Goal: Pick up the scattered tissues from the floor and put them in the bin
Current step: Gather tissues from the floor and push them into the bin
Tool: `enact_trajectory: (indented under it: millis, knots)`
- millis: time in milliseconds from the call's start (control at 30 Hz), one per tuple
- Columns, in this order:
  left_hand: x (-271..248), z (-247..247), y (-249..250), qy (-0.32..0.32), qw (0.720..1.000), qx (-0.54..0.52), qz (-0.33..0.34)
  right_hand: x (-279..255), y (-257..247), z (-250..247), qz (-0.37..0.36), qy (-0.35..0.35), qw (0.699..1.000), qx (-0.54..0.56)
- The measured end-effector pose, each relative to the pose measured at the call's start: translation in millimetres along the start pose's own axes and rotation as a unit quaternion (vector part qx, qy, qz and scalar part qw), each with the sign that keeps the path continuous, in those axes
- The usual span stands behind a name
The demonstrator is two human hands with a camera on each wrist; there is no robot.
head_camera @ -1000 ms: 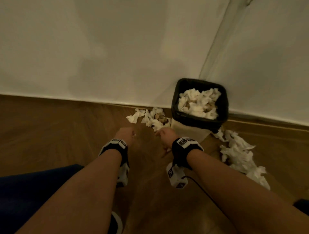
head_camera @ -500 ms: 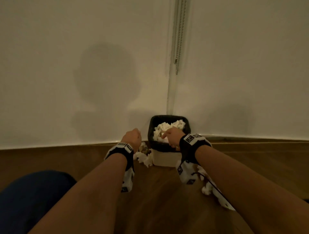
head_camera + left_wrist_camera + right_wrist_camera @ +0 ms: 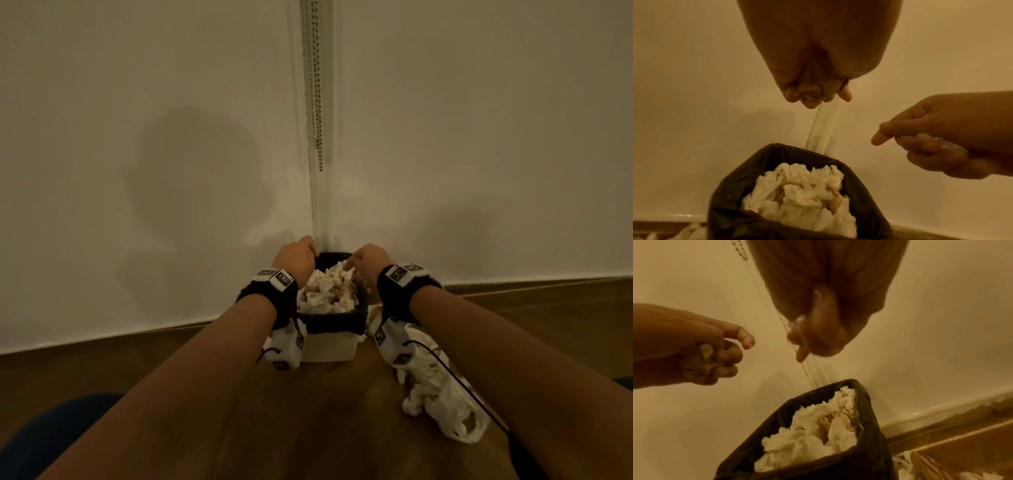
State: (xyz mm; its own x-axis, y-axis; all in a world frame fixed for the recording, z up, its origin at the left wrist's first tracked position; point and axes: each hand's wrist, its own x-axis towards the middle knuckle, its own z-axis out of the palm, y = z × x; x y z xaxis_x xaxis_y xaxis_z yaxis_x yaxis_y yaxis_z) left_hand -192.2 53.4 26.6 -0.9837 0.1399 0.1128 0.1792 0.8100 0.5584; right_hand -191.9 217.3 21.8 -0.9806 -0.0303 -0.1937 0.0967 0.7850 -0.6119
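The left hand point(image 3: 684, 350) has its fingers point(image 3: 729, 353) curled around a crumpled tissue wad point(image 3: 706, 353), and the right hand point(image 3: 941, 138) likewise grips a tissue scrap point(image 3: 937, 141) in curled fingers. Both hands hover above the bin point(image 3: 334, 323), lined with a black bag and already piled with tissues point(image 3: 325, 291). More scattered tissues point(image 3: 442, 407) lie on the wooden floor point(image 3: 325, 411) beside the bin.

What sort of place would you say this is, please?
Probably a room corner in a home or office: wooden floor, plain pale walls, a beaded blind chain and a small liner-fitted bin of tissues.
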Motion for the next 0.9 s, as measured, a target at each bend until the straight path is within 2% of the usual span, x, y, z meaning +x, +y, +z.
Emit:
enact_trajectory:
  millis: [100, 167, 300, 400, 500, 600, 700, 800, 900]
  knots:
    - [14.1, 18.0, -6.2, -0.025, 1.0, 0.007, -0.002, 14.5, 10.4, 13.1, -0.002, 0.069, 0.998, 0.004]
    - [24.0, 31.3, -14.6, -0.039, 0.999, 0.031, -0.015, 23.7, 14.6, 22.3, 0.02, 0.098, 0.995, 0.004]
    - [37.9, 52.5, -33.2, -0.05, 0.994, 0.075, -0.056, 38.8, 14.0, 40.7, 0.047, 0.039, 0.997, 0.048]
    - [43.7, 63.0, -43.4, -0.064, 0.993, 0.031, -0.093, 48.6, 10.8, 53.0, 0.04, -0.008, 0.999, -0.006]
    - [42.0, 74.1, -47.6, -0.082, 0.99, -0.04, -0.108, 56.4, 19.4, 64.3, 0.027, -0.014, 0.998, -0.055]
    - [36.9, 86.4, -48.8, -0.095, 0.989, -0.055, -0.099, 52.0, 22.0, 70.2, -0.016, -0.007, 0.996, -0.091]
    - [36.0, 97.3, -50.8, -0.077, 0.991, -0.036, -0.1, 53.5, 22.6, 72.9, -0.04, 0.021, 0.99, -0.132]
    - [36.8, 99.9, -54.4, -0.068, 0.992, 0.003, -0.102, 60.2, 14.4, 72.9, -0.005, -0.024, 0.98, -0.199]
    - [38.4, 95.8, -58.8, -0.095, 0.989, 0.074, -0.089, 66.4, 12.3, 74.8, -0.011, -0.075, 0.965, -0.25]
